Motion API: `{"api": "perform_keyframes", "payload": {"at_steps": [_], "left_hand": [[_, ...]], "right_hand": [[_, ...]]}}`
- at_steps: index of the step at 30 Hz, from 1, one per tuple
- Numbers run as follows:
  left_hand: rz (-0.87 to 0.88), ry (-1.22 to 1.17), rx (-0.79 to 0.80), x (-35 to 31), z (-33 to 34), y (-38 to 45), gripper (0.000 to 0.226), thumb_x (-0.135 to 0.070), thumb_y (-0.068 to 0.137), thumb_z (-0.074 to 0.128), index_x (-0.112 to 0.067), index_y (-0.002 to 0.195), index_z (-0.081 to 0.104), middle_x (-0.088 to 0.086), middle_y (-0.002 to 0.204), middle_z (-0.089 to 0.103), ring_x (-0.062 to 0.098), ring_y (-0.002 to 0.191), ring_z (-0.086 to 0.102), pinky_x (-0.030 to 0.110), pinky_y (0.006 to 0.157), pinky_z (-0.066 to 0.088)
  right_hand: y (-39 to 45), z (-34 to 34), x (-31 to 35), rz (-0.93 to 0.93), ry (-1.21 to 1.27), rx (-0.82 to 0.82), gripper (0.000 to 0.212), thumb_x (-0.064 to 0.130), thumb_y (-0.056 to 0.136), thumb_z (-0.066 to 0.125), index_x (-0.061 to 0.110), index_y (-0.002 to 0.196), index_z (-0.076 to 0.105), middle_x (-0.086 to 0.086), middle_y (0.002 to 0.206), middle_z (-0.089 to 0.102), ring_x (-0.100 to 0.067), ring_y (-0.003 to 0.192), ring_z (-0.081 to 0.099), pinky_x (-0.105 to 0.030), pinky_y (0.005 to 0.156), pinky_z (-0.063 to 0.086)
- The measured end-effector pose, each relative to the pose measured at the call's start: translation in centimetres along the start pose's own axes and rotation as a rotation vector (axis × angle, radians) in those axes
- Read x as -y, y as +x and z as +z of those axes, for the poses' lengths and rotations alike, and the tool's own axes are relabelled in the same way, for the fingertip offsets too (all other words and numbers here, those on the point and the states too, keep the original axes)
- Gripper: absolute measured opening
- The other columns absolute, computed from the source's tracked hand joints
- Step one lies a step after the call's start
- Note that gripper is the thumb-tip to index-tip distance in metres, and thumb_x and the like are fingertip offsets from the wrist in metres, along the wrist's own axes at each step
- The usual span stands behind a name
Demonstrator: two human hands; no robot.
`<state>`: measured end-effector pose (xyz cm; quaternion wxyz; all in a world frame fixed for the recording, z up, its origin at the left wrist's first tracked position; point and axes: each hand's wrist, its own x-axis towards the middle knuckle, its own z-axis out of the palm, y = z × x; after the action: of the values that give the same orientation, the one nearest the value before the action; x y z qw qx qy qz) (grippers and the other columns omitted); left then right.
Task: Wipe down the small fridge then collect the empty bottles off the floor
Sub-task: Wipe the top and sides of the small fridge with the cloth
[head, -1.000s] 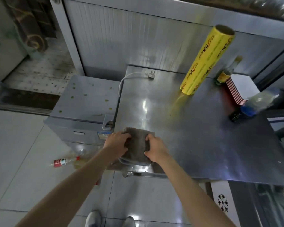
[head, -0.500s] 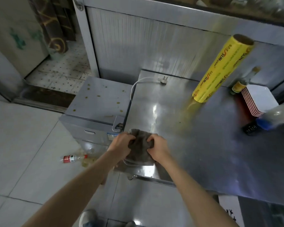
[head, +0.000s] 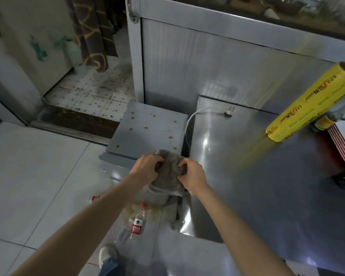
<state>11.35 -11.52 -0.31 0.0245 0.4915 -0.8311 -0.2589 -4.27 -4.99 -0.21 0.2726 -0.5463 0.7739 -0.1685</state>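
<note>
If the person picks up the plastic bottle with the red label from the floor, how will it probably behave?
The bottle looks clear and empty, so it is probably light and may dent under the fingers. It lies on its side on smooth tiles, so a nudge would likely roll it. A yellowish puddle beside it may leave it slippery.

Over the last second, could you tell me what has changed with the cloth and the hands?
Both hands, left hand and right hand, have lifted the grey cloth off the steel counter and bunched it up; its end now hangs below. The spotted fridge top, yellow wrap roll and floor bottle appear unmoved.
</note>
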Motion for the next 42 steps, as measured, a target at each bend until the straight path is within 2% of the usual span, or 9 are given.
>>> {"api": "perform_keyframes", "payload": {"at_steps": [4,7,13,17,21,26,32,36,42], "left_hand": [[-0.015,-0.007,0.01,4.9,-2.0,2.3,0.052,-0.008,0.077,0.063,-0.024,0.126,0.059,0.004,0.129,0.059,0.026,0.119,0.053,0.031,0.101,0.04],[-0.022,-0.02,0.043,8.5,-2.9,3.8,0.052,-0.008,0.077,0.064,-0.023,0.127,0.059,0.004,0.131,0.058,0.026,0.12,0.052,0.031,0.1,0.04],[-0.048,-0.059,0.09,12.9,-2.5,6.4,0.053,-0.005,0.075,0.066,-0.02,0.125,0.06,0.005,0.128,0.06,0.023,0.117,0.055,0.028,0.097,0.042],[-0.072,-0.062,0.073,14.1,-1.9,8.5,0.054,-0.005,0.075,0.068,-0.019,0.126,0.06,0.004,0.131,0.059,0.022,0.121,0.053,0.029,0.102,0.041],[-0.109,-0.081,0.06,15.0,-1.0,10.5,0.053,-0.007,0.074,0.069,-0.019,0.125,0.06,0.003,0.129,0.06,0.023,0.119,0.055,0.03,0.1,0.042],[-0.14,-0.13,-0.001,15.4,-0.1,12.7,0.048,-0.008,0.076,0.064,-0.022,0.122,0.063,0.002,0.127,0.061,0.024,0.117,0.057,0.03,0.099,0.045],[-0.133,-0.139,0.042,16.7,0.6,14.2,0.051,-0.006,0.078,0.063,-0.026,0.124,0.06,0.001,0.128,0.06,0.024,0.117,0.056,0.031,0.1,0.046],[-0.086,-0.128,0.048,17.6,0.7,14.3,0.051,-0.004,0.078,0.063,-0.019,0.127,0.058,0.004,0.132,0.057,0.023,0.122,0.052,0.029,0.105,0.039],[-0.082,-0.115,0.043,19.4,0.2,14.2,0.05,-0.004,0.083,0.058,-0.017,0.131,0.055,0.007,0.137,0.053,0.025,0.126,0.049,0.029,0.106,0.037]], "right_hand": [[3.2,2.6,3.5,0.049,-0.019,-0.023,0.029,0.011,0.073,0.07,0.019,0.1,0.06,-0.003,0.106,0.064,-0.022,0.099,0.06,-0.027,0.083,0.046],[5.3,4.7,5.4,0.079,0.011,-0.037,0.031,0.009,0.072,0.071,0.017,0.101,0.062,-0.006,0.102,0.065,-0.023,0.098,0.06,-0.03,0.084,0.049],[8.9,7.4,7.3,0.109,-0.047,0.009,0.031,0.011,0.075,0.071,0.018,0.103,0.061,-0.004,0.108,0.064,-0.023,0.104,0.059,-0.031,0.086,0.049],[11.8,7.9,7.5,0.131,-0.069,0.047,0.032,0.013,0.077,0.071,0.02,0.106,0.059,-0.003,0.111,0.062,-0.023,0.104,0.059,-0.031,0.082,0.048],[14.5,8.7,7.0,0.094,-0.085,0.089,0.032,0.012,0.077,0.072,0.017,0.105,0.058,-0.006,0.111,0.061,-0.025,0.102,0.058,-0.033,0.083,0.049],[16.8,9.4,6.3,0.075,-0.145,0.061,0.029,0.014,0.08,0.068,0.017,0.107,0.058,-0.006,0.113,0.061,-0.026,0.105,0.057,-0.032,0.081,0.046],[17.9,10.2,6.1,0.134,-0.14,0.094,0.031,0.013,0.082,0.066,0.017,0.112,0.059,-0.007,0.119,0.06,-0.025,0.11,0.055,-0.03,0.088,0.045],[17.6,10.8,6.1,0.177,-0.117,0.142,0.036,0.012,0.083,0.064,0.019,0.118,0.058,-0.007,0.123,0.057,-0.027,0.113,0.054,-0.034,0.091,0.047],[17.9,12.2,7.3,0.206,-0.08,0.089,0.039,0.012,0.083,0.064,0.02,0.12,0.059,-0.005,0.124,0.059,-0.025,0.114,0.055,-0.035,0.095,0.047]]}}
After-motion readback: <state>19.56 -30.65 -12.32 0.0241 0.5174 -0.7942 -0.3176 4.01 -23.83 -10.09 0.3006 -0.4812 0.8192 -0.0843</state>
